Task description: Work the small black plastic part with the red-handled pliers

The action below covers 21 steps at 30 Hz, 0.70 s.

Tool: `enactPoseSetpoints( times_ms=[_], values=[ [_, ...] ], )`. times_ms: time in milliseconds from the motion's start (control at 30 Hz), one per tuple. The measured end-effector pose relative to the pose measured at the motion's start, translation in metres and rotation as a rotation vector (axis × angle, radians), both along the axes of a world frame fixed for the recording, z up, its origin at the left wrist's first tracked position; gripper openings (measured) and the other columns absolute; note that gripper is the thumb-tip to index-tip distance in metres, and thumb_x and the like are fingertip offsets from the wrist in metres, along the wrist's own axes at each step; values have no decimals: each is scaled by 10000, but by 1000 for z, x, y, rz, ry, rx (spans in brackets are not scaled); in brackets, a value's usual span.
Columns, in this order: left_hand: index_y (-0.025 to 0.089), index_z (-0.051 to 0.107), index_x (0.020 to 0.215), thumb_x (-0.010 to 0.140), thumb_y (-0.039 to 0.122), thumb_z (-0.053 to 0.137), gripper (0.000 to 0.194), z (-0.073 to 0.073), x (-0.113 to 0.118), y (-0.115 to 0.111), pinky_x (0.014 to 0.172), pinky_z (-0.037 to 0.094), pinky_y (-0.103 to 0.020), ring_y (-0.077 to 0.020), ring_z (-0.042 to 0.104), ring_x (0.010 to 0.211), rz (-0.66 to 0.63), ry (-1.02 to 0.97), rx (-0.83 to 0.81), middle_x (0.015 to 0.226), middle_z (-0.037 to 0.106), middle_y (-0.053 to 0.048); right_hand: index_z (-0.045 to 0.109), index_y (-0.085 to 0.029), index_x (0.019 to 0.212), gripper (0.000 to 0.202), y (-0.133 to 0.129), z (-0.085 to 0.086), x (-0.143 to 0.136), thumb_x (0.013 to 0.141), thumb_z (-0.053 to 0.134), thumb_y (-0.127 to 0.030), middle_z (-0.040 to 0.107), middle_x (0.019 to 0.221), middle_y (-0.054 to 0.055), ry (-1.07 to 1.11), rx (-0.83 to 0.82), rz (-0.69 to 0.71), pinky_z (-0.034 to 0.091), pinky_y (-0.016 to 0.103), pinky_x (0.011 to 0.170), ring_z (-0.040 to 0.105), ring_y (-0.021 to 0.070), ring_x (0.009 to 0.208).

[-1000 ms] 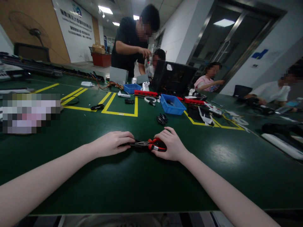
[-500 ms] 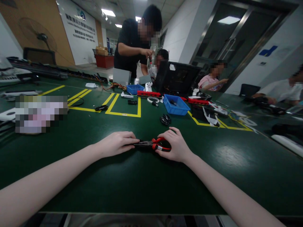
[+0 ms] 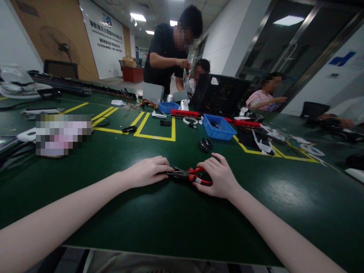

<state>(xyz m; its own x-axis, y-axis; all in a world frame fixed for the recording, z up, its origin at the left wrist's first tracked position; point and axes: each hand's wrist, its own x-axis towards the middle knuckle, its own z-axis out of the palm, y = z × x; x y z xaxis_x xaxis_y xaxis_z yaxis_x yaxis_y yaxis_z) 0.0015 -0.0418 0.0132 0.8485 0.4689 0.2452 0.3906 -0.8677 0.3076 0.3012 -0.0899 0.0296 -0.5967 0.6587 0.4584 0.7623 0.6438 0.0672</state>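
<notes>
My right hand is closed around the red and black handles of a pair of needle-nose pliers, the handles spread somewhat apart. The jaws point left and reach the fingertips of my left hand. Those fingers pinch something small and dark at the jaw tips, mostly hidden, so its kind cannot be made out. Both hands are low over the green table. Beyond my right hand lies a small bundle of black cable or parts.
A blue bin and a smaller blue tray stand farther back, with red strips near them. A large black case rises behind. A blurred-out item lies at left. A person in black works across the table.
The whole view has shifted, with the scene sliding right as the camera turns left. Both hands keep nearly the same hold at the pliers.
</notes>
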Motion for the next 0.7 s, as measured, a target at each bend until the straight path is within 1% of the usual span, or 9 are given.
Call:
enactPoseSetpoints(
  times_ms=[133, 233, 400, 567, 700],
  values=[
    [207, 603, 1253, 972, 231, 542, 289, 0, 0, 0, 910, 514, -335, -211, 591, 1068, -10, -4, -5, 1176, 601, -79, 651, -179, 1006, 389, 0, 1, -1, 792, 647, -504, 722, 920, 82, -9, 14, 6, 354, 507, 1069, 653, 244, 875],
    [210, 588, 1255, 967, 222, 540, 292, -1, 0, -1, 895, 521, -332, -208, 593, 1067, -1, -10, -20, 1204, 576, -77, 653, -189, 1013, 386, 0, 2, -1, 786, 659, -500, 728, 934, 77, 3, 3, 2, 355, 505, 1067, 657, 244, 883],
    [190, 595, 1162, 953, 241, 560, 218, 1, 0, -2, 882, 539, -322, -185, 622, 1015, 27, -30, -73, 1257, 537, -71, 645, -195, 1042, 395, 2, 1, 2, 781, 675, -491, 732, 955, 71, 37, 1, 4, 346, 516, 1066, 662, 243, 902],
    [190, 595, 1149, 952, 229, 564, 203, 1, 1, -2, 942, 526, -339, -195, 617, 1064, 25, -50, -95, 1259, 563, -71, 638, -199, 1048, 402, 5, -2, 4, 771, 689, -486, 731, 971, 60, 71, -40, -7, 332, 525, 1077, 666, 239, 906],
    [197, 590, 1194, 958, 234, 565, 241, -2, 1, 0, 975, 510, -359, -209, 605, 1112, 15, -50, -75, 1261, 589, -77, 634, -211, 1056, 391, 5, -4, 3, 780, 683, -484, 733, 984, 56, 84, -76, -23, 326, 529, 1081, 667, 239, 914]
  ],
)
